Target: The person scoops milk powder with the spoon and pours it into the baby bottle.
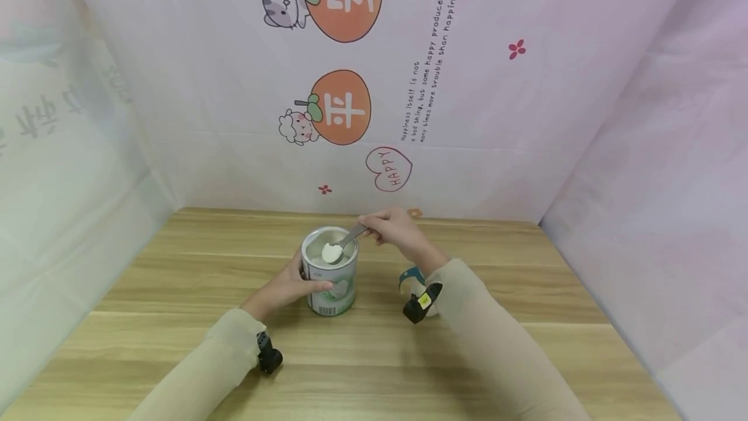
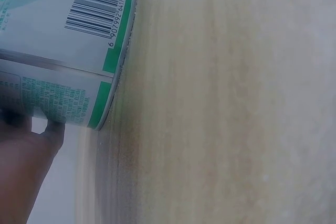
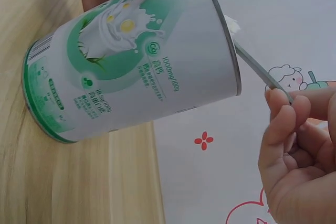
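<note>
**Spoon lifted over an open tin of powder**

A green-and-white tin (image 1: 330,281) stands upright on the wooden tabletop (image 1: 175,317). The left hand (image 1: 286,288) wraps its side. The right hand (image 1: 394,229) pinches a metal spoon (image 1: 341,245), heaped with white powder, over the tin's open mouth.

Tin (image 1: 330,281) stands mid-desk (image 1: 526,317), the main obstacle. Left of tin the left hand (image 1: 286,288) blocks; above its mouth spoon (image 1: 341,245) and right hand (image 1: 394,229) block. Right of tin a small teal-banded object (image 1: 411,276), partly hidden by the sleeve. Bare desk farther left, right and in front of tin; cloth walls (image 1: 526,148) close behind.
</note>
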Demonstrator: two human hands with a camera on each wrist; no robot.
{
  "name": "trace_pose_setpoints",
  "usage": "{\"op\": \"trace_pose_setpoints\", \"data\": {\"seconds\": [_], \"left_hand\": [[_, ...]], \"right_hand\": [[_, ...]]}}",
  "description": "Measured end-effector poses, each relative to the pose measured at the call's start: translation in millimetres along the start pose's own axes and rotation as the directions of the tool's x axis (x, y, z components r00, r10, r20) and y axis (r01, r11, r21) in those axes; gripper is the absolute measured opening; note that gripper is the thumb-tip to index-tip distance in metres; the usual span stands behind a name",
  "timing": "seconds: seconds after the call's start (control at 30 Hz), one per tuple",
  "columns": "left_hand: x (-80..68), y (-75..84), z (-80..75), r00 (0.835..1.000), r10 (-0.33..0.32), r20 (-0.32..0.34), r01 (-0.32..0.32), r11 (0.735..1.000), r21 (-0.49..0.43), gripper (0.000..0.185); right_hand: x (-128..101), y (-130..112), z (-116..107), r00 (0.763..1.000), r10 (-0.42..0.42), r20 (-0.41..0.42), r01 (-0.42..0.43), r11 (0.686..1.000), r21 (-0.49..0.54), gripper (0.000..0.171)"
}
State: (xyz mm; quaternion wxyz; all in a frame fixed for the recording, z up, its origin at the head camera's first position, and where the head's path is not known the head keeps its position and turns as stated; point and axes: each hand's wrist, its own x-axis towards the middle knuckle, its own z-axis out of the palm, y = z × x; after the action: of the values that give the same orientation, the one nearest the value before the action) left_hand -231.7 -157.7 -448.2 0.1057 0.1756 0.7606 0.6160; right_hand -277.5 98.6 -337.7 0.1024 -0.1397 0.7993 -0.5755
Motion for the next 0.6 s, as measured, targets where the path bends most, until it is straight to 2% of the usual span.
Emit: {"op": "trace_pose_setpoints", "data": {"seconds": [0.3, 0.6], "left_hand": [[0.2, -0.4, -0.8, 1.000, -0.011, -0.001, 0.011, 1.000, -0.006, 0.109], [-0.6, 0.7, 0.0, 1.000, -0.001, 0.001, 0.001, 1.000, -0.021, 0.109]], "right_hand": [[-2.9, -3.6, -5.0, 0.997, 0.020, -0.070, -0.017, 0.999, 0.036, 0.030], [-11.3, -14.0, -19.1, 0.997, -0.009, -0.078, 0.011, 1.000, 0.026, 0.032]]}}
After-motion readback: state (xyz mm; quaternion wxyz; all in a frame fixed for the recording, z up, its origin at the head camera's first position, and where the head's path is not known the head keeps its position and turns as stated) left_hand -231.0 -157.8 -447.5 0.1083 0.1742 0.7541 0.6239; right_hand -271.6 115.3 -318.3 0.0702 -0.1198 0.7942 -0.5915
